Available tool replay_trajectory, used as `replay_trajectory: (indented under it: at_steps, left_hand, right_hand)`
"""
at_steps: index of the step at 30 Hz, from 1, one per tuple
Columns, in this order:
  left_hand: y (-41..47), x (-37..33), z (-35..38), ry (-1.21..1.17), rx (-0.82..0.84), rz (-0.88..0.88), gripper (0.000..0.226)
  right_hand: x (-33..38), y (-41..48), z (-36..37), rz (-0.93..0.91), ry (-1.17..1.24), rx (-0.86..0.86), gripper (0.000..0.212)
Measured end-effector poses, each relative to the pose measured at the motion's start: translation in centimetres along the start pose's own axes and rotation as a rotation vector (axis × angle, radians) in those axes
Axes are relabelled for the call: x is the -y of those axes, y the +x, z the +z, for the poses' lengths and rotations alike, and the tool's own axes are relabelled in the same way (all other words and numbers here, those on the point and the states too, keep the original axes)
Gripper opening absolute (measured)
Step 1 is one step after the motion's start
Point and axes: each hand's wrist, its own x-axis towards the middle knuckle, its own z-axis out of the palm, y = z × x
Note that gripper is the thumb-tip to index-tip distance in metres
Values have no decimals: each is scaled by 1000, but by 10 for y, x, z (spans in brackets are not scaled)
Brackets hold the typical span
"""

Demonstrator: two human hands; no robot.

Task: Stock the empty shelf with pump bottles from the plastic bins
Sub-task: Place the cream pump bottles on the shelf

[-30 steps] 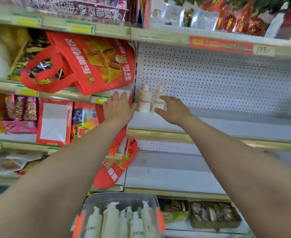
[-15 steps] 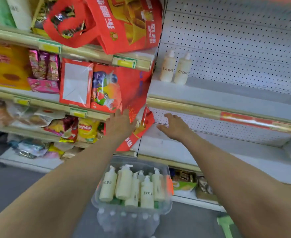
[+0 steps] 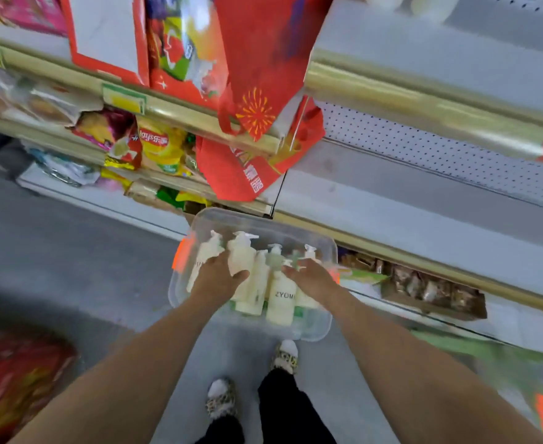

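Head camera looks straight down on both hands reaching into the clear plastic bin [image 3: 311, 328] on the floor. The left hand [image 3: 216, 277] has its fingers curling round a tall cream pump bottle [image 3: 240, 257] at the bin's left side, though whether the grip has fully closed I cannot tell through the blur. The right hand [image 3: 311, 278] lies spread and loose over the bottles on the right, touching them, nothing yet clasped. Between the two hands stands a bottle with lettering on its front [image 3: 282, 296], upright among several others packed close. This looks like the pick-up step: each hand needs to close on one bottle, lift it clear of its neighbours without tipping them, then carry it up to the empty grey shelf [image 3: 423, 52] at top right, where two bottle bases [image 3: 407, 4] barely show at the edge of view. A red bag [image 3: 263, 59] hangs beside that shelf, above the bin. Half a second earlier both hands hung open up by the shelf rails, well above the bin; now they have dropped into it, and the view has tilted down to the slippered feet [image 3: 222, 398].
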Motion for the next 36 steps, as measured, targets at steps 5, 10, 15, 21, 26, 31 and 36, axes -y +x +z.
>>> replay_trajectory:
  at_steps: [5,10,15,21,26,31,36]
  left_hand:
    - [22,6,42,-87,-20,-109,86]
    - [42,13,63,-93,-43,-164,101]
    - [55,27,71,-190,-23,-202,115]
    - [63,34,69,-291,6,-224,115]
    - [64,36,57,-575,127,-247,104]
    - [38,32,37,-1009,343,-385,108]
    - [-5,0,7,-1165,476,-237,74]
  right_hand:
    - [-34,47,33,183,156,72,83]
    - [-36,79,42,237,216,72,86]
    - [-45,105,40,263,196,79,88]
    - [-45,94,55,168,221,-19,82]
    - [-39,82,67,198,413,-110,82]
    - [-36,62,38,172,731,-127,64]
    - [-17,9,-11,88,922,-166,65]
